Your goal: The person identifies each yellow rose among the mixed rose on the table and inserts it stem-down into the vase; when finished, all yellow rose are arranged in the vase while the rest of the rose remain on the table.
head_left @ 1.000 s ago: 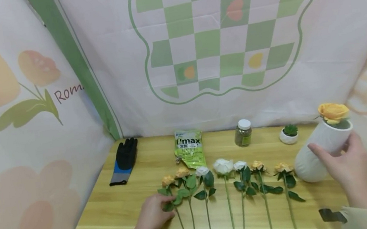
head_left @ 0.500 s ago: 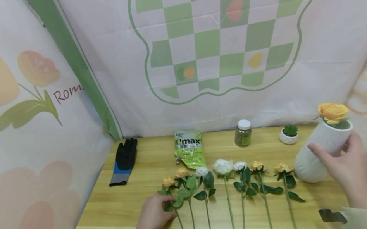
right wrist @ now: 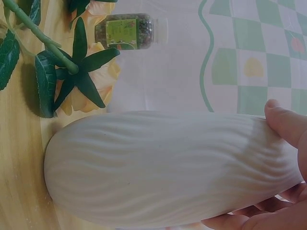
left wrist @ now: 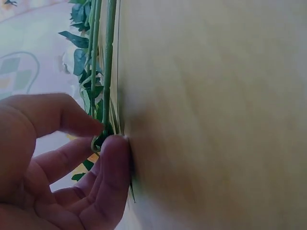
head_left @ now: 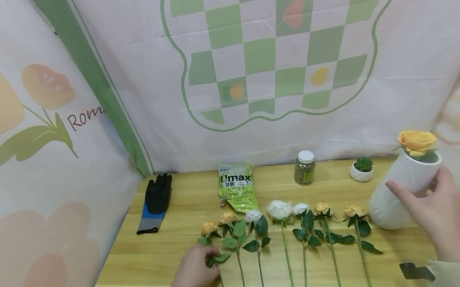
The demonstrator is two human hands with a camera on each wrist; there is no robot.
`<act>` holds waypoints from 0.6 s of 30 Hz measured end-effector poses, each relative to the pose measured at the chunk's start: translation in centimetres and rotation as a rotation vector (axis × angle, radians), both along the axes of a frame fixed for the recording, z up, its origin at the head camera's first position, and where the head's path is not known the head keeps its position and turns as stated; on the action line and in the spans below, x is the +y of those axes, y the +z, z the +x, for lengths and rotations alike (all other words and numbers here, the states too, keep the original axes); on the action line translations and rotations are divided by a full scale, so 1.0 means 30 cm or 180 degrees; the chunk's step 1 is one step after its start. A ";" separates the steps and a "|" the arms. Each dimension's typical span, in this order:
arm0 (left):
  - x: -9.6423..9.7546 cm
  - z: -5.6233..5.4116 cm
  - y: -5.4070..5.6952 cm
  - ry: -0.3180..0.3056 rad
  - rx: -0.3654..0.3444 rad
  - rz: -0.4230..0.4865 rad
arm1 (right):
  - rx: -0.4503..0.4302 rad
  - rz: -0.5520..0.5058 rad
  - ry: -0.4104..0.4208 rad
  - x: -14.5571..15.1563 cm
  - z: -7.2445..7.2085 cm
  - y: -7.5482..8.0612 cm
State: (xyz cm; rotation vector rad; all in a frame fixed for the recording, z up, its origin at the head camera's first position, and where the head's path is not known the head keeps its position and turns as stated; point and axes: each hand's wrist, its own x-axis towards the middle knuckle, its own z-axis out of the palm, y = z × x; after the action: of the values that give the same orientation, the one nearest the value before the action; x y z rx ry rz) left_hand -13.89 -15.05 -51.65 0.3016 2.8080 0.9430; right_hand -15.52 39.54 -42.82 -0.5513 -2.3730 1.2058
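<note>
My left hand (head_left: 196, 269) pinches the stem of the leftmost yellow rose (head_left: 209, 228) between thumb and fingers; in the left wrist view the green stem (left wrist: 108, 72) runs up from the fingertips, close to the tabletop. With my right hand (head_left: 437, 207) I grip a white ribbed vase (head_left: 390, 199) near its mouth, thumb on one side and fingers on the other. The vase is tilted, its base at the table. A yellow rose (head_left: 417, 140) stands in it, stem hidden inside. The right wrist view shows the vase's wavy wall (right wrist: 158, 167) beside a lying rose's leaves.
Several white and yellow roses lie in a row, a white one (head_left: 280, 210) at the middle. Behind them are a black glove (head_left: 159, 195), a green bag (head_left: 238, 189), a white-capped jar (head_left: 305, 168) and a small potted succulent (head_left: 362, 169). Fabric walls enclose the table (head_left: 130, 280).
The leftmost rose's stem has shifted slightly left in my left hand, away from the neighbouring rose, and its leaves have turned. My right hand and the vase look almost unmoved.
</note>
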 end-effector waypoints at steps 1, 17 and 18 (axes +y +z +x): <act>0.000 -0.002 0.002 -0.0005 -0.0023 0.0022 | -0.0004 0.0003 0.0000 0.000 0.000 0.000; 0.000 -0.001 0.003 0.0249 0.0179 0.0131 | -0.0027 -0.0029 0.0000 -0.007 0.007 0.006; 0.000 -0.001 0.002 0.0259 0.0176 0.0128 | -0.0031 -0.0025 0.0003 -0.007 0.007 0.006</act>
State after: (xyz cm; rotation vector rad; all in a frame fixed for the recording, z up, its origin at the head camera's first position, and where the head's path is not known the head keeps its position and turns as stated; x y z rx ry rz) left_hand -13.91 -15.05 -51.58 0.2236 2.8743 1.0244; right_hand -15.30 39.32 -42.63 -0.5599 -2.3777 1.2159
